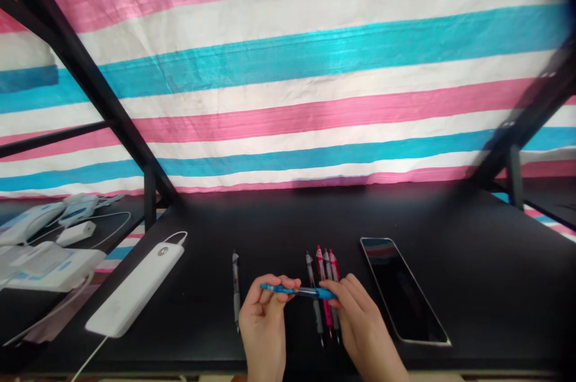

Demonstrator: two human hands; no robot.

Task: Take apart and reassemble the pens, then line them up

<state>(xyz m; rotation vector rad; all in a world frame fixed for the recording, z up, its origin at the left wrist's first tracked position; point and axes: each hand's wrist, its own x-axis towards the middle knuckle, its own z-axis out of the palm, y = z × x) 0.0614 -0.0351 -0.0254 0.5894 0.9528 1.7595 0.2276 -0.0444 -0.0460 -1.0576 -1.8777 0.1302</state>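
Note:
A blue pen lies crosswise between my two hands above the table. My left hand is closed on its left end, thumb and fingers pinching it. At the right end, the fingers of my right hand grip the blue barrel. Under and behind the hands lie a grey pen, a red pen and others side by side, partly hidden by my right hand. Another grey pen rests alone just left of my left hand.
A black smartphone lies right of my right hand. On the left is a white power bank with a cable. Beyond a gap, power strips and cords sit on another surface. Black frame bars and a striped sheet stand behind the black table.

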